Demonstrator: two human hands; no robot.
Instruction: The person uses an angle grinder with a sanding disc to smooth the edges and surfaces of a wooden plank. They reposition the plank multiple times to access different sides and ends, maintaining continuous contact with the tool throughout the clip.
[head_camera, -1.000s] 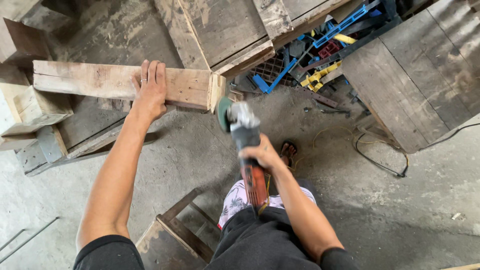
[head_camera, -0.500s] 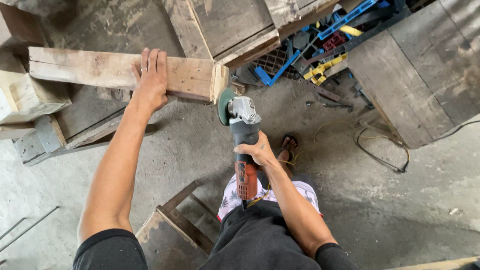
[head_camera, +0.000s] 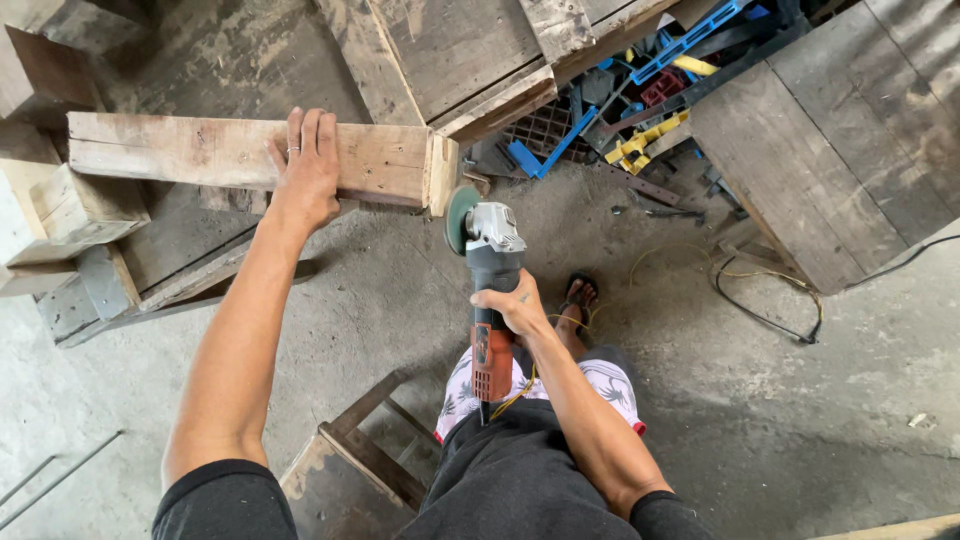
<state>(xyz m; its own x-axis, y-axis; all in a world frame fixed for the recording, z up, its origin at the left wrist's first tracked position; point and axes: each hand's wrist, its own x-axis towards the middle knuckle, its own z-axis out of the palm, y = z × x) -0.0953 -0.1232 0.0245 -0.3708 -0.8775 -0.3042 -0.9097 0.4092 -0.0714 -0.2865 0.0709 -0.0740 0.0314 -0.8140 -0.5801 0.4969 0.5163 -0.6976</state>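
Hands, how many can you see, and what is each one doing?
2. The left hand lies flat on the wooden beam. The right hand grips the angle grinder, whose disc sits beside the beam's end. No other hands show.

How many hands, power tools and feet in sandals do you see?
Hands: 2, the left hand flat on the wooden plank and the right hand around the grinder.
Power tools: 1, the grinder.
Feet in sandals: 1, the foot in a sandal on the concrete floor.
Total: 4
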